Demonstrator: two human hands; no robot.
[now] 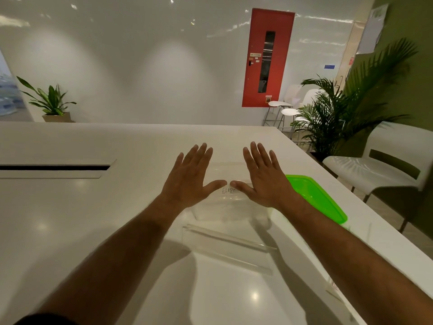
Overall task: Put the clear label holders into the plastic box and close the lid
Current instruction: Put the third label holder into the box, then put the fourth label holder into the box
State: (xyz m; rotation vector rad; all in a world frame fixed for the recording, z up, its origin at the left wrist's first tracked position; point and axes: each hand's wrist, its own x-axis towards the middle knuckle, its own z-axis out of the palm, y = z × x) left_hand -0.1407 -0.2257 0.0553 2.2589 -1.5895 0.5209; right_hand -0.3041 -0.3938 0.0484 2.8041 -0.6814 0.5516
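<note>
Empty-handed, a person spreads the left hand and right hand flat above a clear plastic box, apparently readying to start. Its green lid lies beside it; a clear label holder waits nearer on the white table, potted plants beyond.

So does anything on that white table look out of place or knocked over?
Nothing looks spilled or damaged. The green lid lies off to the right of the clear plastic box, so the box is open. A clear label holder sits on the table in front of it.
</note>
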